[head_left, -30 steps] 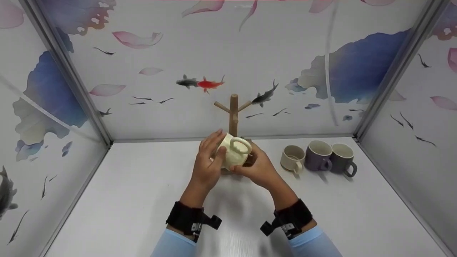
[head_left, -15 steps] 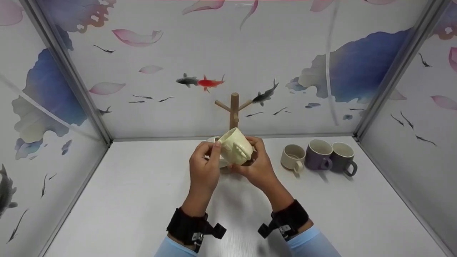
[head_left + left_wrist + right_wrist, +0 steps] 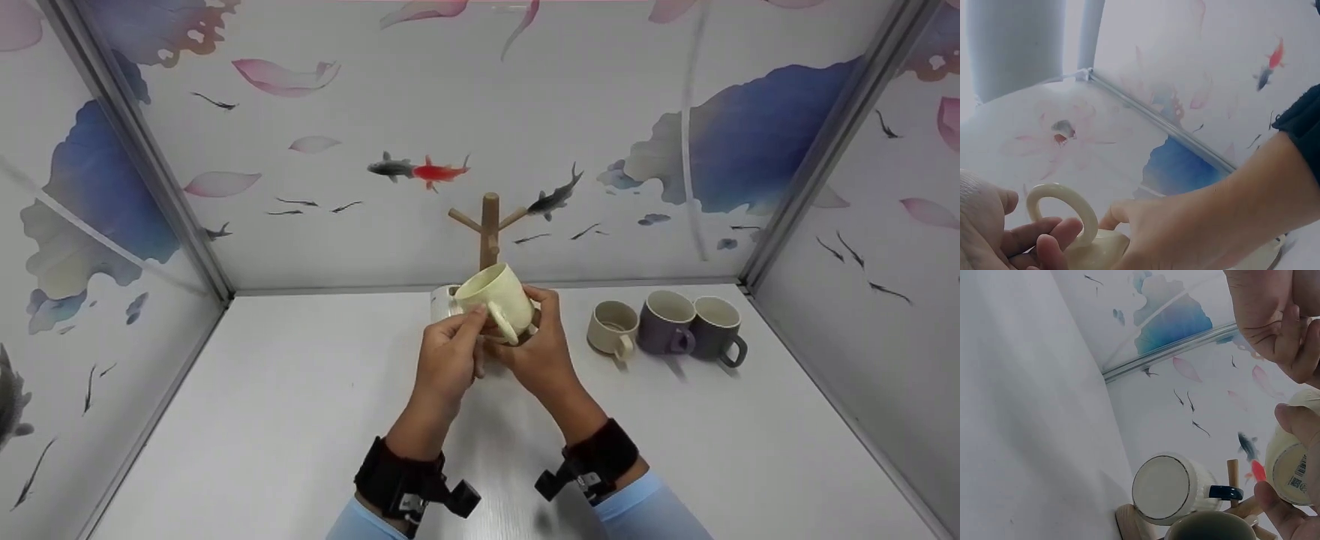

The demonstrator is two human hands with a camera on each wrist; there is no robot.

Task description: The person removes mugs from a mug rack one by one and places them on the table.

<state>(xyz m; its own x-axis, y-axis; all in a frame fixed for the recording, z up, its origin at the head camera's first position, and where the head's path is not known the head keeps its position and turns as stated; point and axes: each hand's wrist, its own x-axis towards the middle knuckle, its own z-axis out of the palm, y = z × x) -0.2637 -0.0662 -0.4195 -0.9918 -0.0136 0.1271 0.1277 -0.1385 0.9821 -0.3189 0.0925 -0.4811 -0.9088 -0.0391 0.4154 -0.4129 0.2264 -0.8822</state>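
Note:
A pale yellow mug [image 3: 507, 298] is held in the air in front of a wooden mug tree [image 3: 490, 225], tilted with its mouth up and to the left. My left hand [image 3: 448, 360] pinches its handle. My right hand [image 3: 546, 349] grips the body from the right, near the base. In the left wrist view, left fingers lie at the looped handle [image 3: 1081, 211]. The right wrist view shows the mug's labelled base [image 3: 1292, 475] between right thumb and fingers. Partly hidden behind the hands, a white mug [image 3: 1162, 488] with a dark blue handle hangs on the tree.
To the right stand a beige mug [image 3: 613, 328], a purple mug [image 3: 666, 322] and a dark grey mug [image 3: 716, 328], close together. Another mug [image 3: 1210, 529] shows low in the right wrist view. Printed panels [image 3: 337, 247] enclose the white table [image 3: 300, 420].
The pale yellow mug has turned so its mouth faces up-left and its handle points toward me. My left hand has shifted from the mug's side to its handle; the right keeps its grip.

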